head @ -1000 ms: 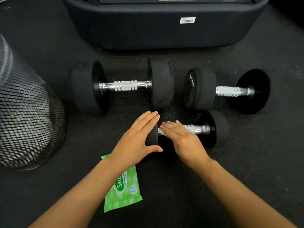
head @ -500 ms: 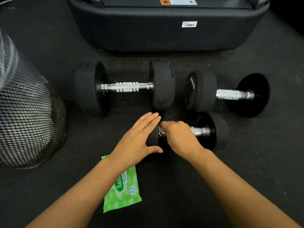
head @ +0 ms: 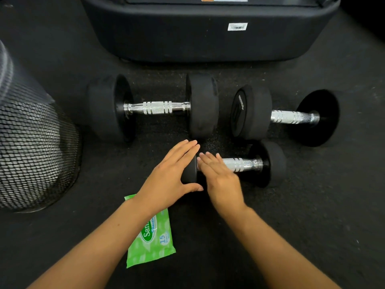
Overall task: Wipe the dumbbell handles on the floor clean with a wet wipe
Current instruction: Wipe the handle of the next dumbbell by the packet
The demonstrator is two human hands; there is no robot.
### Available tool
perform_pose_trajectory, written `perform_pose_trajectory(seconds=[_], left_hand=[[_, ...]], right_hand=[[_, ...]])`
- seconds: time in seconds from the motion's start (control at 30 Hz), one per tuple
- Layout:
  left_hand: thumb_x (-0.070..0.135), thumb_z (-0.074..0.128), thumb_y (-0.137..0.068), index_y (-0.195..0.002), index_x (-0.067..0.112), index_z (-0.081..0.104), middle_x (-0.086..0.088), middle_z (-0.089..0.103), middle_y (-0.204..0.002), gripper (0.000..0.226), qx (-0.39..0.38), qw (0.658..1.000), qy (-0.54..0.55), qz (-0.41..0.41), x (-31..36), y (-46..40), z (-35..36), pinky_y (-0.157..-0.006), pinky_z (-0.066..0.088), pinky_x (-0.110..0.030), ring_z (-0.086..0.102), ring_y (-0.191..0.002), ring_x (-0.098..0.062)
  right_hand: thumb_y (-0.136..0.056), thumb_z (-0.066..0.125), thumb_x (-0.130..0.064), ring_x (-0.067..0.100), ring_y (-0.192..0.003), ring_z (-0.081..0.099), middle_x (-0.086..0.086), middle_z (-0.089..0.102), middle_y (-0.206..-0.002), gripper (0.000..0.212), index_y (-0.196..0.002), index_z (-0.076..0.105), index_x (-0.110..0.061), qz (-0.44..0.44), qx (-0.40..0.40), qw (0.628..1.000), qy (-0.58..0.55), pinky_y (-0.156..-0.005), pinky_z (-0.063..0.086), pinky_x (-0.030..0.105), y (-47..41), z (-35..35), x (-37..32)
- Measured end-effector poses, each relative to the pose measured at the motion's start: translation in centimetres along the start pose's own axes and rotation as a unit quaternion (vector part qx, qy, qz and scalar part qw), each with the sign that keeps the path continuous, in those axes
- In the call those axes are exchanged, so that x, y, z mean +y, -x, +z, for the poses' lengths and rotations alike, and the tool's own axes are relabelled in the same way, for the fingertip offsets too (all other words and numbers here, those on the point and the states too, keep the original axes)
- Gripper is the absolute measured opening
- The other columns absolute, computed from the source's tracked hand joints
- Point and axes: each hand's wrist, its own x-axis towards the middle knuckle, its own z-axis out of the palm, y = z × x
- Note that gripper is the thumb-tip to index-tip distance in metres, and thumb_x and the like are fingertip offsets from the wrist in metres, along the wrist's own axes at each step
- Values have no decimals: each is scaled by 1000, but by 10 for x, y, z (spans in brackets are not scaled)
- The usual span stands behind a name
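My left hand (head: 168,180) rests flat on the black end of the small black-and-silver dumbbell (head: 239,164) on the dark floor (head: 312,205). My right hand (head: 218,176) lies flat on its shiny handle, fingers straight — not gripping. I can't see a wipe in either hand. The green pack of wet wipes (head: 150,236) lies near my left arm. Two big black dumbbells (head: 154,107) wait behind — I think most wiping is left.

On the floor (head: 312,215) before you, the small dumbbell (head: 245,164) lies nearest, two larger dumbbells (head: 154,107) (head: 291,116) side by side behind it, the wipes pack (head: 154,245) near left, the mesh bin (head: 31,155) far left.
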Motion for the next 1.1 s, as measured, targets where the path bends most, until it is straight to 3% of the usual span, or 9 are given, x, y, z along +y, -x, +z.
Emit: perform_pose_trajectory(seconds=[0.17,0.3,0.43,0.57,0.7,0.77,0.83,0.93,1.1], left_hand=[[40,77,-68,-144,22,25,19,17,-148,94,-3,1000,4,0,1,1,0,-107,2,-4,4,-137,7],[38,77,-68,-144,23,24,21,15,-146,95,-3,1000,1,-2,2,0,-1,-105,0,-3,3,-136,7],[39,77,-68,-144,23,25,23,14,-146,94,-13,1000,4,-3,3,0,-2,-104,1,-2,2,-136,8],[39,77,-68,-145,24,23,24,12,-145,95,-11,1000,2,-7,3,0,-2,-105,0,-3,1,-136,9],[39,78,-67,-144,25,24,23,14,-146,95,-19,1000,-2,-8,4,0,-3,-103,-1,-1,0,-135,11],[40,78,-67,-144,25,24,22,15,-147,95,-14,1000,-4,-6,3,0,-2,-103,0,-1,0,-135,11],[41,76,-68,-145,27,21,27,9,-145,96,-19,1000,-4,-12,4,0,-2,-102,-1,0,-4,-133,14],[41,76,-69,-145,27,21,29,7,-143,95,-18,1000,3,-12,5,-1,-3,-102,-2,0,-4,-133,14],[39,76,-69,-145,26,21,26,9,-146,95,-23,1000,10,-11,5,1,-2,-103,-2,0,-3,-135,12]], right_hand=[[-84,47,-16,27,-115,55,14,63,-118,36,-113,63,-1,-17,-7,1000,-2,-110,24,37,7,-4,-1],[-80,51,-3,27,-83,63,9,67,-86,19,-93,64,-9,118,-85,989,-37,-108,31,37,-29,-10,-10],[-70,57,-8,24,-100,64,11,69,-104,36,-105,66,-5,68,-62,996,10,-102,35,38,-10,-8,-15],[-80,52,0,29,-85,62,10,67,-88,17,-92,63,-8,114,-115,987,4,-107,33,37,-29,-15,-13],[-80,52,-2,28,-92,64,11,68,-96,25,-100,65,-7,98,-92,991,9,-106,31,32,-23,-12,-16],[-75,55,-6,26,-99,64,11,69,-103,31,-103,67,-6,39,-67,997,20,-101,31,35,-13,-16,-9],[-82,51,-7,31,-94,64,11,70,-96,22,-99,66,-9,62,-98,993,24,-97,39,34,-21,-25,-2],[-95,42,-21,35,-83,59,13,65,-87,19,-93,59,-12,114,-134,984,33,-68,39,34,-43,-28,-4],[-89,51,-14,26,-80,60,3,64,-82,11,-90,62,-12,45,-132,990,-34,-75,46,36,-25,-32,1]])
